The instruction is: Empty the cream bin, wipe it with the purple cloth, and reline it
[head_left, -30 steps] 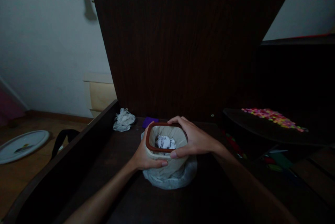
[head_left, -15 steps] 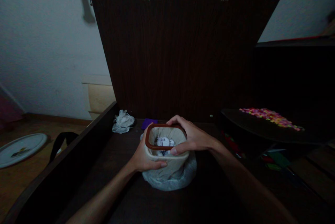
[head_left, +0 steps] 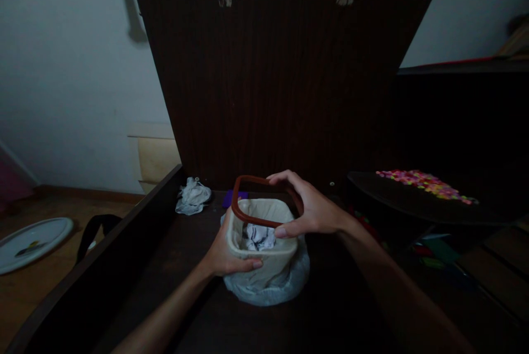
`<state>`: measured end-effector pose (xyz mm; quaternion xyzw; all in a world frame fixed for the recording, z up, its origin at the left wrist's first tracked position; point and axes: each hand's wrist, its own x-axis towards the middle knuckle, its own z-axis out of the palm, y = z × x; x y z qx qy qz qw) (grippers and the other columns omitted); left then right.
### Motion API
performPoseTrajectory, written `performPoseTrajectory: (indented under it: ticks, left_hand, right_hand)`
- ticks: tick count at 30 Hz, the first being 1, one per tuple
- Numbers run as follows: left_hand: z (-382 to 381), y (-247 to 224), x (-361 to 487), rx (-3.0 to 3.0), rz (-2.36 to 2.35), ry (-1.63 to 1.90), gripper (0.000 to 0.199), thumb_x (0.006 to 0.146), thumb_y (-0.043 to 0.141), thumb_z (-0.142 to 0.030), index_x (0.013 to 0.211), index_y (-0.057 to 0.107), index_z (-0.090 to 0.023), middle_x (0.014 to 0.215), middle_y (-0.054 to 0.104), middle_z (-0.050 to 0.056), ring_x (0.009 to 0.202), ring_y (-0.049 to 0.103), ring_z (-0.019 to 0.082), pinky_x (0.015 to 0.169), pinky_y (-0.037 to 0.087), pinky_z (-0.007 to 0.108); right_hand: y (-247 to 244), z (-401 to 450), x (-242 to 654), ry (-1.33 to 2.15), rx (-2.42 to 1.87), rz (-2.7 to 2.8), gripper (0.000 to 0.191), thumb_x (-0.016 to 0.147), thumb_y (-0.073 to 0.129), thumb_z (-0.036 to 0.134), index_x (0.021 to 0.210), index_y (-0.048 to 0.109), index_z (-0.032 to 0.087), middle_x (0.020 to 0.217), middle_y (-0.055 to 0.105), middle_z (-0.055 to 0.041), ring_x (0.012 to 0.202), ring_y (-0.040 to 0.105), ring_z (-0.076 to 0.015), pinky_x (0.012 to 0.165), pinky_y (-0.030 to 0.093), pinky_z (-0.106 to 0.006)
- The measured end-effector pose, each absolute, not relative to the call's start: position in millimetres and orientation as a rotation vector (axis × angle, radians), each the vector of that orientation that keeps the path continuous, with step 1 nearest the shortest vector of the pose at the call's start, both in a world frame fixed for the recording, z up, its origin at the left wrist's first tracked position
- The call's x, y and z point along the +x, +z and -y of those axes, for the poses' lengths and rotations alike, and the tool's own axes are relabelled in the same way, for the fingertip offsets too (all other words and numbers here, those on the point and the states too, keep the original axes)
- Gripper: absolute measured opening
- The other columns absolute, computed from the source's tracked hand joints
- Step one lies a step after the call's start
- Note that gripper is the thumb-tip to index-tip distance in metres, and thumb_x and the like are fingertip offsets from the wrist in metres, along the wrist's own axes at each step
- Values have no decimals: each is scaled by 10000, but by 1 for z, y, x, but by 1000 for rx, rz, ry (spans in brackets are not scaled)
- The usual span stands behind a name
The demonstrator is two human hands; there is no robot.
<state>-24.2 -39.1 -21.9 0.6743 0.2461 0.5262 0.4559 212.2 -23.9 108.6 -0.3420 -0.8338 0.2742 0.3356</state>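
Note:
A small pale trash bin (head_left: 268, 263) stands on the dark wooden surface, lined with a whitish plastic bag (head_left: 285, 290) that spreads around its base. Crumpled paper (head_left: 259, 237) with dark marks lies inside it. My left hand (head_left: 225, 252) grips the bin's left side, thumb across the front. Above the bin's mouth, a brown rounded-square rim ring (head_left: 253, 219) is held tilted, its left side higher. My right hand (head_left: 308, 208) pinches that ring at its right side, fingers on the back edge and thumb at the front.
A crumpled white plastic bag (head_left: 193, 196) and a purple item (head_left: 235, 198) lie behind the bin. At right, a dark curved shelf (head_left: 363, 191) bears colourful beads or petals (head_left: 427, 184). A raised dark board (head_left: 144, 249) edges the left side; a dark panel (head_left: 264, 78) rises behind.
My right hand has lifted the brown ring up off the bin's mouth, leaving a gap beneath it. My left hand stays on the bin's side. The view has shifted slightly.

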Motion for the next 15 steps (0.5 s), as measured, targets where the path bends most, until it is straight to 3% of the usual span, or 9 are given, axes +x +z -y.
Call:
performPoseTrajectory:
  ticks: [7, 15]
  left_hand:
    - [35, -30, -29, 1723, -642, 1314, 1286, 566, 964, -521, 1581, 237, -215, 1530, 449, 195, 1461, 422, 424, 1259, 288, 587]
    - [37, -26, -29, 1729, -697, 1291, 1312, 566, 931, -600, 1589, 225, -181, 1504, 465, 208, 1446, 438, 426, 1247, 300, 613]
  right_hand:
    - [112, 29, 261, 620, -1029, 2143, 894, 619, 908, 502, 1360, 475, 251, 1408, 555, -118, 1298, 565, -338, 1110, 446, -541]
    - [57, 46, 354, 667, -1510, 2186, 928, 615, 885, 530, 1395, 480, 232, 1526, 460, -171, 1414, 462, -393, 1209, 331, -583]
